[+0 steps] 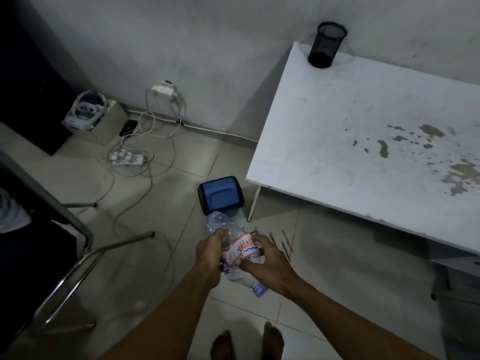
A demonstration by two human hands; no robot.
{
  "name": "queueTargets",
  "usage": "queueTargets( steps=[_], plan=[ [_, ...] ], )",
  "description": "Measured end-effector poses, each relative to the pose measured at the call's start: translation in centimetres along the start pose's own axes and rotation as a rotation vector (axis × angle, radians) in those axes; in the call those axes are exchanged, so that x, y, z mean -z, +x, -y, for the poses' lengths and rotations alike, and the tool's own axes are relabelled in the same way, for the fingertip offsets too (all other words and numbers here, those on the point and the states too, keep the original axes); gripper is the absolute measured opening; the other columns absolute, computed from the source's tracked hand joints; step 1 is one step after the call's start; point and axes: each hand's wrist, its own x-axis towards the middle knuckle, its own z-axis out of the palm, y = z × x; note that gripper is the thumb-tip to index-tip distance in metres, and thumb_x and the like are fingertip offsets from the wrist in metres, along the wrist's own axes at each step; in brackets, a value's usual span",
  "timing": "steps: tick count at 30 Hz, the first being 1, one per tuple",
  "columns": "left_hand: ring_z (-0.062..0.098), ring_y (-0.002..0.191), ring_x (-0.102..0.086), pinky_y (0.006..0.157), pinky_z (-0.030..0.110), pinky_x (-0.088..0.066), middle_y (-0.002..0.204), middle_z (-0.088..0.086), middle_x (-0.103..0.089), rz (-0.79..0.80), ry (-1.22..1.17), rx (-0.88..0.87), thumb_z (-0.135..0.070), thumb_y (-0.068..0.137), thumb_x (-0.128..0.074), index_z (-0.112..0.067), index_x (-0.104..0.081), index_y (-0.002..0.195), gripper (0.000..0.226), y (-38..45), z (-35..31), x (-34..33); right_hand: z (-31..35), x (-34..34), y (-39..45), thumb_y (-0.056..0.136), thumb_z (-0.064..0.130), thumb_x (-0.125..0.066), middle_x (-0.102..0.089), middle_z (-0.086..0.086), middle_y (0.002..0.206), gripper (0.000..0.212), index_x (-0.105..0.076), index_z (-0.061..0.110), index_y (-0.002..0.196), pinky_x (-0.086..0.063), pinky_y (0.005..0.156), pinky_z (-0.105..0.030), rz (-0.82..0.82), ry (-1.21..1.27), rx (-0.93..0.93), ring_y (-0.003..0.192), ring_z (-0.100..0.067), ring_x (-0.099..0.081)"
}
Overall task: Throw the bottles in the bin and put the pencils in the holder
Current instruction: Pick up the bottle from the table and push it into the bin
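Both hands hold clear plastic bottles (pixel 241 252) with white and orange labels, bunched together above the floor. My left hand (pixel 210 252) grips them from the left, my right hand (pixel 265 258) from the right; a blue cap (pixel 260 290) points toward me. Just beyond the bottles stands the bin (pixel 220 197), dark with a blue swing lid, on the floor by the table leg. Several pencils (pixel 281 241) lie on the tiles to the right of my hands. The black mesh holder (pixel 326 45) stands on the white table's far left corner.
A worn white table (pixel 363 141) fills the right side. A metal-framed chair (pixel 65 242) stands at the left. A power strip (pixel 127 157), cables and a phone lie on the floor near the wall, beside a box with a headset (pixel 85 110). My bare feet show at the bottom.
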Motion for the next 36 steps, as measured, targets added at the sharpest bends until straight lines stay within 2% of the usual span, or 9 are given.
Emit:
queueTargets(
  steps=[4, 11, 15, 18, 20, 23, 27, 31, 36],
  plan=[
    [0.038, 0.089, -0.072, 0.081, 0.051, -0.059, 0.095, 0.019, -0.075, -0.003, -0.025, 0.026, -0.032, 0.083, -0.064, -0.006, -0.072, 0.099, 0.031, 5.7, 3.9, 0.3, -5.0, -2.3, 3.8, 0.069, 0.035, -0.081, -0.061, 0.001, 0.119, 0.076, -0.042, 0.033, 0.134, -0.058, 0.085, -0.035, 0.014, 0.039, -0.049, 0.103, -0.013, -0.061],
    [0.034, 0.085, -0.071, 0.073, 0.042, -0.059, 0.094, 0.017, -0.074, 0.060, -0.041, -0.008, -0.035, 0.089, -0.058, -0.007, -0.067, 0.100, 0.032, 16.3, 8.1, 0.4, -12.3, -4.2, 11.7, 0.072, 0.014, -0.082, -0.058, 0.004, 0.112, 0.068, -0.049, 0.022, 0.131, -0.057, 0.085, -0.031, -0.036, 0.031, -0.037, 0.097, -0.013, -0.058],
    [0.028, 0.075, -0.068, 0.056, 0.030, -0.052, 0.088, 0.012, -0.072, 0.086, 0.024, -0.079, -0.040, 0.090, -0.059, -0.007, -0.066, 0.104, 0.037, 22.4, 9.6, 0.5, -16.4, -5.4, 17.0, 0.068, 0.019, -0.086, -0.061, 0.002, 0.109, 0.067, -0.054, 0.021, 0.127, -0.052, 0.069, -0.018, -0.123, 0.040, 0.040, 0.094, -0.016, -0.059],
    [0.024, 0.072, -0.067, 0.053, 0.026, -0.049, 0.088, 0.011, -0.070, 0.104, 0.098, -0.119, -0.042, 0.089, -0.061, -0.005, -0.064, 0.104, 0.040, 24.3, 9.5, 1.0, -17.9, -5.7, 19.4, 0.060, 0.019, -0.090, -0.069, -0.005, 0.106, 0.057, -0.063, 0.023, 0.110, -0.060, 0.075, -0.036, -0.197, 0.041, 0.085, 0.089, -0.021, -0.067],
    [0.026, 0.078, -0.068, 0.058, 0.029, -0.048, 0.094, 0.012, -0.072, 0.109, 0.131, -0.192, -0.045, 0.087, -0.062, -0.004, -0.064, 0.106, 0.046, 27.4, 10.0, 1.4, -19.5, -6.7, 22.0, 0.059, 0.022, -0.091, -0.070, -0.003, 0.099, 0.058, -0.065, 0.025, 0.111, -0.061, 0.077, -0.042, -0.231, 0.027, 0.188, 0.088, -0.019, -0.068],
    [0.027, 0.086, -0.070, 0.065, 0.032, -0.049, 0.092, 0.011, -0.073, 0.096, 0.217, -0.301, -0.051, 0.084, -0.063, -0.005, -0.067, 0.102, 0.050, 31.3, 10.3, 1.5, -20.9, -7.5, 25.2, 0.066, 0.016, -0.086, -0.065, 0.009, 0.092, 0.059, -0.063, 0.022, 0.120, -0.059, 0.081, -0.038, -0.269, 0.023, 0.327, 0.090, -0.014, -0.064],
    [0.027, 0.082, -0.068, 0.075, 0.036, -0.050, 0.087, 0.010, -0.072, 0.067, 0.287, -0.439, -0.054, 0.082, -0.064, -0.008, -0.068, 0.098, 0.048, 34.8, 10.8, 1.4, -22.6, -7.9, 28.4, 0.068, 0.014, -0.084, -0.062, 0.013, 0.093, 0.052, -0.059, 0.027, 0.111, -0.060, 0.078, -0.035, -0.320, -0.027, 0.519, 0.091, -0.013, -0.065],
    [0.024, 0.078, -0.067, 0.060, 0.031, -0.049, 0.100, 0.014, -0.070, 0.032, 0.336, -0.525, -0.053, 0.084, -0.062, -0.008, -0.063, 0.114, 0.055, 36.8, 11.3, 1.0, -23.8, -7.8, 30.6, 0.067, 0.016, -0.084, -0.061, 0.013, 0.093, 0.047, -0.061, 0.022, 0.107, -0.060, 0.070, -0.032, -0.399, -0.093, 0.655, 0.081, -0.009, -0.064],
    [0.029, 0.084, -0.066, 0.061, 0.032, -0.048, 0.107, 0.016, -0.068, -0.006, 0.360, -0.568, -0.059, 0.087, -0.054, -0.005, -0.060, 0.120, 0.063, 36.7, 11.2, 0.2, -23.3, -6.7, 30.6, 0.070, 0.015, -0.083, -0.061, 0.010, 0.096, 0.046, -0.063, 0.019, 0.112, -0.046, 0.061, -0.016, -0.460, -0.174, 0.762, 0.073, 0.001, -0.054]
  ],
)
